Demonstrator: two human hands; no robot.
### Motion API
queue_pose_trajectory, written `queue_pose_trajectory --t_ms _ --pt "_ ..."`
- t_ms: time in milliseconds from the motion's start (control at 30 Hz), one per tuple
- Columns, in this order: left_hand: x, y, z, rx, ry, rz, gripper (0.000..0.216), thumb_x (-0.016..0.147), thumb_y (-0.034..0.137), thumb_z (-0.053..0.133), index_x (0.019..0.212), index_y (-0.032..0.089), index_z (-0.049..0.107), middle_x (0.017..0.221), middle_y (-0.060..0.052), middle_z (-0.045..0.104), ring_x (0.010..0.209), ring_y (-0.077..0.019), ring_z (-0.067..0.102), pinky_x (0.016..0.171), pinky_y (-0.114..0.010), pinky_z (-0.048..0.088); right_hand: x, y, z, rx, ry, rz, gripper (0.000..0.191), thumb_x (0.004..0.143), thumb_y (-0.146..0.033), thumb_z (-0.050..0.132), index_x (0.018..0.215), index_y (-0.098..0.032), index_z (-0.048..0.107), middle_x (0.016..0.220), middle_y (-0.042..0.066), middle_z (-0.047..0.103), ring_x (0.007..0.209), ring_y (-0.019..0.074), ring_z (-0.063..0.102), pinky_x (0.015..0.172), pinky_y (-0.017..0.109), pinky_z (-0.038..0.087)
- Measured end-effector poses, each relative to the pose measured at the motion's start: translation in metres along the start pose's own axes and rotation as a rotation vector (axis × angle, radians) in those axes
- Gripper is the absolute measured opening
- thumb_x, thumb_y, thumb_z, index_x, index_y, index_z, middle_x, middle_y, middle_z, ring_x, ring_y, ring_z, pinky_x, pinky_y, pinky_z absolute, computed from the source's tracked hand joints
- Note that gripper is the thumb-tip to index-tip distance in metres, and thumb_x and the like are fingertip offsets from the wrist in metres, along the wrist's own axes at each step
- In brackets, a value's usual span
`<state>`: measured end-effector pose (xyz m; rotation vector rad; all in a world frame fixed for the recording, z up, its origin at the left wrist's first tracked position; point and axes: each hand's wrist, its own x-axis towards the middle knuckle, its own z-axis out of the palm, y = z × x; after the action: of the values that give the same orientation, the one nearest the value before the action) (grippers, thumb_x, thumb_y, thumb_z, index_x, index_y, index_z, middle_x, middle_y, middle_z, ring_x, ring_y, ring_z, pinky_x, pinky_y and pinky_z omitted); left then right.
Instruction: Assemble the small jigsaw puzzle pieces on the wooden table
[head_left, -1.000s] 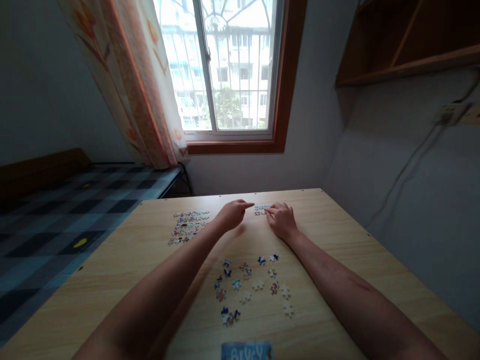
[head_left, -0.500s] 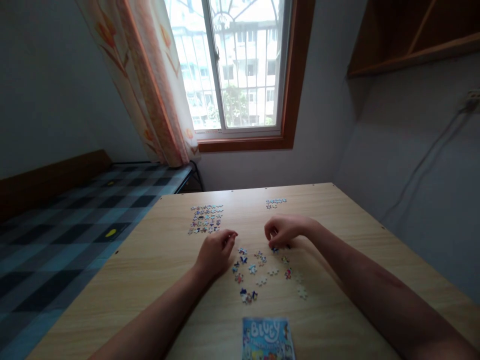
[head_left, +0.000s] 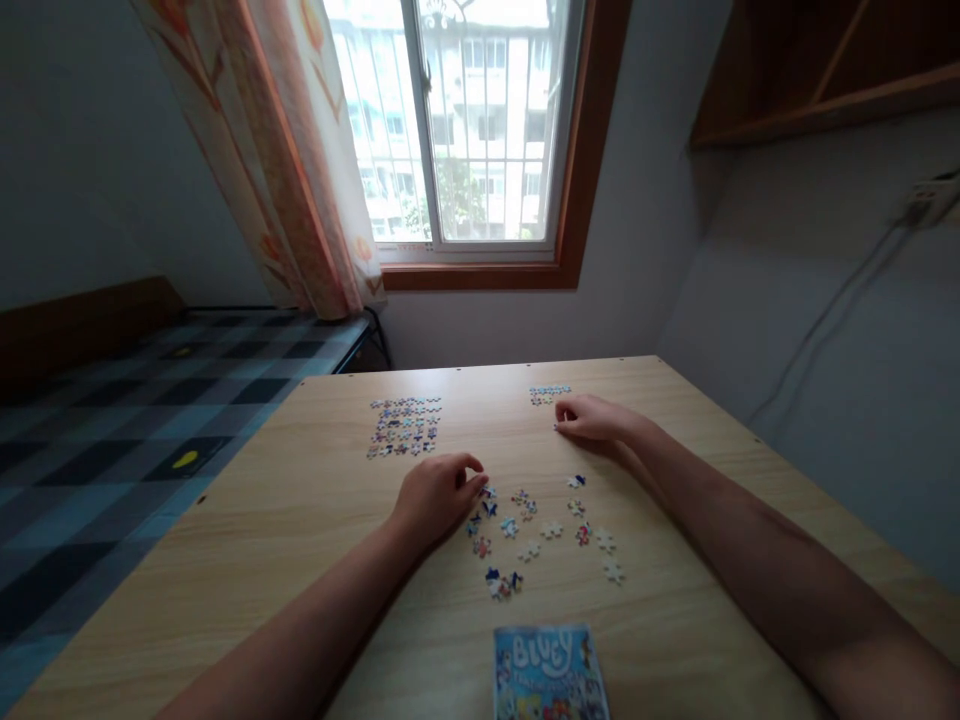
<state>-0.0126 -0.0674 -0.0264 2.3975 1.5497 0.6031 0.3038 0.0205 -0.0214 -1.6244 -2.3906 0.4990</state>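
Note:
Several loose jigsaw pieces (head_left: 540, 530) lie scattered on the wooden table (head_left: 300, 520). My left hand (head_left: 439, 492) rests curled at their left edge, its fingertips touching a piece. My right hand (head_left: 592, 417) reaches toward the far side, fingers pinched on a small dark puzzle piece, just below a small joined patch of pieces (head_left: 550, 394). A larger joined section (head_left: 405, 427) lies at the far left. A blue puzzle box (head_left: 550, 672) lies at the near edge.
A bed with a checked blue cover (head_left: 112, 420) stands left of the table. Behind the table are a window (head_left: 465, 130) and a patterned curtain (head_left: 292, 170). The wall on the right carries a wooden shelf (head_left: 817, 70) and a socket with a cable (head_left: 926, 197).
Both hands drew back from the small far patch to the loose pieces. The right hand then took a piece and moved out toward the small patch again; the left stayed by the loose pieces.

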Motion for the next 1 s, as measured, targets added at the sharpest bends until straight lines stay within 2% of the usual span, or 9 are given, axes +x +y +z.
queue_pose_trajectory --t_ms 167,333,533,733,900,1000 --pt "0.000 0.001 -0.002 0.028 -0.040 -0.035 0.023 0.086 0.035 0.064 0.107 0.027 0.072 0.075 0.002 0.070 0.069 -0.0163 0.062 0.064 -0.028 0.039 0.007 0.029 0.009 -0.041 0.243 0.147 0.015 0.088 -0.030 0.061 0.090 -0.018 0.069 0.084 0.006 0.072 0.073 0.0178 0.061 0.063 0.026 0.039" --pt "0.001 0.000 -0.002 0.038 -0.045 -0.042 0.023 0.088 0.035 0.061 0.107 0.027 0.071 0.076 0.001 0.071 0.072 -0.0171 0.063 0.065 -0.029 0.040 0.006 0.035 0.013 -0.050 0.395 0.158 0.022 0.091 -0.031 0.055 0.098 -0.020 0.074 0.089 0.005 0.075 0.077 0.0168 0.064 0.070 0.025 0.043" --pt "0.001 0.001 -0.003 0.041 -0.055 -0.048 0.022 0.088 0.035 0.061 0.106 0.028 0.072 0.076 0.002 0.071 0.072 -0.0172 0.064 0.066 -0.029 0.040 0.001 0.035 0.013 -0.094 0.412 0.107 0.023 0.088 -0.031 0.058 0.094 -0.024 0.079 0.098 0.003 0.077 0.086 0.0185 0.066 0.076 0.026 0.046" --pt "0.003 0.003 -0.003 0.052 -0.059 -0.054 0.023 0.088 0.038 0.061 0.106 0.029 0.072 0.079 0.002 0.072 0.073 -0.0178 0.064 0.066 -0.029 0.039 0.006 0.030 0.024 -0.132 0.416 0.103 0.030 0.093 -0.028 0.052 0.107 -0.026 0.078 0.110 0.004 0.075 0.097 0.0200 0.066 0.083 0.026 0.046" --pt "0.005 0.004 -0.003 0.053 -0.059 -0.066 0.024 0.088 0.038 0.060 0.107 0.029 0.072 0.079 0.002 0.072 0.073 -0.0178 0.064 0.066 -0.029 0.038 0.007 0.022 0.029 -0.165 0.422 0.099 0.033 0.096 -0.028 0.048 0.113 -0.024 0.076 0.109 0.006 0.073 0.098 0.0205 0.065 0.084 0.027 0.047" --pt "0.005 0.005 -0.003 0.057 -0.059 -0.068 0.024 0.088 0.038 0.059 0.107 0.028 0.072 0.079 0.002 0.073 0.073 -0.0178 0.064 0.065 -0.029 0.037 0.005 0.019 0.030 -0.189 0.429 0.088 0.038 0.098 -0.030 0.045 0.125 -0.022 0.070 0.113 0.009 0.071 0.102 0.0213 0.062 0.090 0.029 0.046"
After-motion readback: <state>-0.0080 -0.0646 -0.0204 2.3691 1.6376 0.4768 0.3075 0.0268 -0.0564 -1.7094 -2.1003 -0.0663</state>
